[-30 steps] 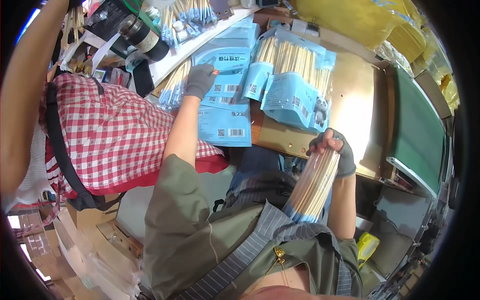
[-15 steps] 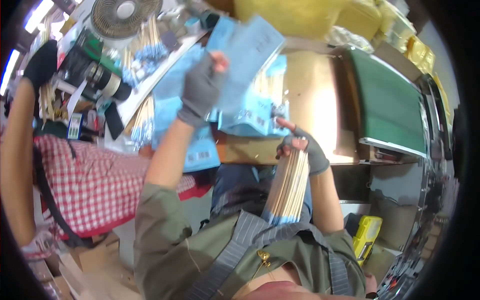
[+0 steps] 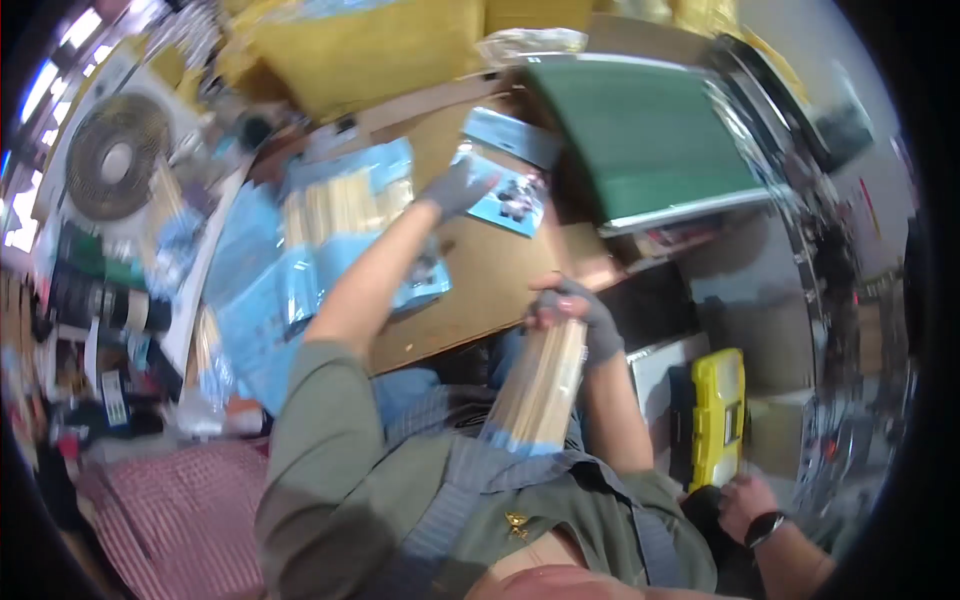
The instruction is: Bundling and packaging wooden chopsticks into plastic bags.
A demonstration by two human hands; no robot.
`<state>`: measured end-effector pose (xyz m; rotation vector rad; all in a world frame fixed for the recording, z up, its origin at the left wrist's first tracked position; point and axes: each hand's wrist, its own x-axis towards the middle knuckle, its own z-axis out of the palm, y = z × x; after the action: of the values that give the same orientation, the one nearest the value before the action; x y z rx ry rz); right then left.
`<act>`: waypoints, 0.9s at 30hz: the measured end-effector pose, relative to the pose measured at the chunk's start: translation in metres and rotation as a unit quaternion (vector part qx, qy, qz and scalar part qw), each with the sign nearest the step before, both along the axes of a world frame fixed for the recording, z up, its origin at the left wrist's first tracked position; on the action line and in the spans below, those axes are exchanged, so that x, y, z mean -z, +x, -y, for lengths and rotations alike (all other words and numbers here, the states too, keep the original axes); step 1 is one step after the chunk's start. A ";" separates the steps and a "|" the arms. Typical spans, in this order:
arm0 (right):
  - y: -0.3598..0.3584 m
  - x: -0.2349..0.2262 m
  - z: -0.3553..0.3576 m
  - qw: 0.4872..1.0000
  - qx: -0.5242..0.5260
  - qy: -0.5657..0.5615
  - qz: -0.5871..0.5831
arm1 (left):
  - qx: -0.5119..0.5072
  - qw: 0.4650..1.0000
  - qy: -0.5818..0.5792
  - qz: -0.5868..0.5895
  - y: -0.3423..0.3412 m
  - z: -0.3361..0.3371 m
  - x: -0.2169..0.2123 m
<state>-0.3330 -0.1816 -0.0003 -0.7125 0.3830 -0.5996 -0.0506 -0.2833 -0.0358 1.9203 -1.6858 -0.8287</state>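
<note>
My left hand point(image 3: 455, 190), in a grey fingerless glove, is at the left edge of a flat blue packet point(image 3: 515, 200) with a dark picture on it. Its fingers are blurred but seem closed on that edge. Nearer my body, my right hand point(image 3: 578, 312), gloved alike, grips the upper end of a bundle of thin wooden sticks point(image 3: 540, 385). A clear sleeve wraps the sticks, and their blue lower ends rest against my apron. Left of my left forearm lie blue packets filled with sticks point(image 3: 340, 205).
A brown cardboard surface point(image 3: 480, 270) lies under the packets. Beyond it stands a yellow bag point(image 3: 360, 60); a green-topped box point(image 3: 650, 140) is at right. At left are a fan point(image 3: 118, 160) and white table edge point(image 3: 200, 290). Another person's hand point(image 3: 748, 505) appears at lower right, near a yellow case point(image 3: 718, 415).
The whole view has turned to the right. My left hand, which held a blue packet raised, is now lower over the cardboard at a blue packet. My right hand keeps hold of the stick bundle.
</note>
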 end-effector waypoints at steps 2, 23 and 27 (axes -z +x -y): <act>0.012 0.010 0.003 0.998 -0.063 0.007 0.008 | 0.144 0.975 -0.024 0.165 0.010 -0.040 0.022; 0.019 0.031 0.013 0.995 -0.085 0.041 0.033 | 0.033 0.983 -0.146 0.103 -0.091 -0.123 -0.016; 0.023 0.029 0.011 0.994 -0.108 0.016 0.001 | -0.037 0.977 -0.178 0.109 -0.084 -0.148 0.000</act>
<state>-0.3100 -0.1928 -0.0291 -0.7113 0.3081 -0.3899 -0.1347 -0.1349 -0.0359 1.8587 -1.7338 -0.2682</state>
